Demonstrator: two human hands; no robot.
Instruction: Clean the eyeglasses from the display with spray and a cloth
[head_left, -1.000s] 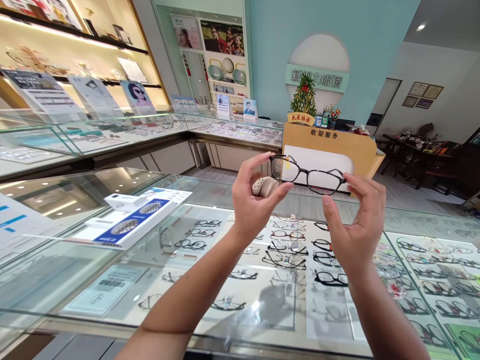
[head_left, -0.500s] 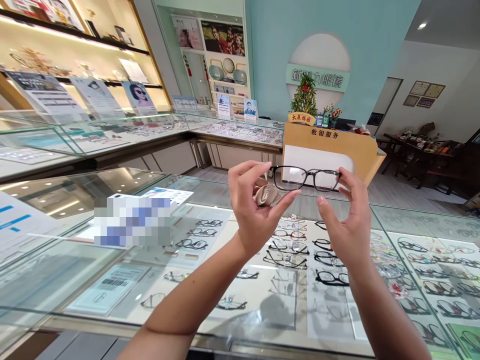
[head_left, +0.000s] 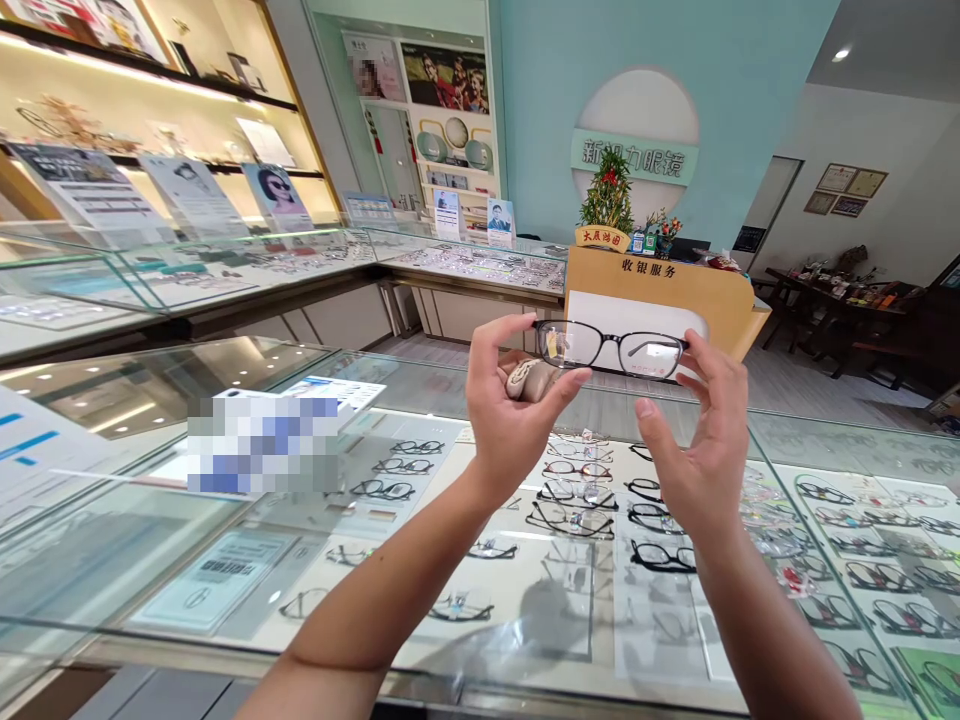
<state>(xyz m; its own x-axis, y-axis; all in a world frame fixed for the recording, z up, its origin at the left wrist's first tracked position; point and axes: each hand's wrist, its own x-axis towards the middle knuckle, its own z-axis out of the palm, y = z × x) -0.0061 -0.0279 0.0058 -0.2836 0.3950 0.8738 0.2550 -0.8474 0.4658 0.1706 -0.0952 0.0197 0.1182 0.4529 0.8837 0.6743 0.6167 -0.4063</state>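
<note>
Black-framed eyeglasses are held up above the glass counter, lenses facing me, the right side a little lower. My left hand grips their left end between thumb and fingers. A rolled beige cloth is tucked in the same palm. At the right end, the fingers of my right hand hold the frame's corner, its thumb apart below the rim. The fingertips behind the frame are partly hidden. Small printing shows on the right lens.
Below my hands, a glass display case holds rows of eyeglasses. Printed sheets lie on its top at left. Another showcase runs along the back left. Beyond stands a wooden cashier counter with a plant.
The eyeglasses have turned and tilted, so the lenses look taller and the right end sits lower. My left hand has shifted slightly right, with the cloth still in its palm.
</note>
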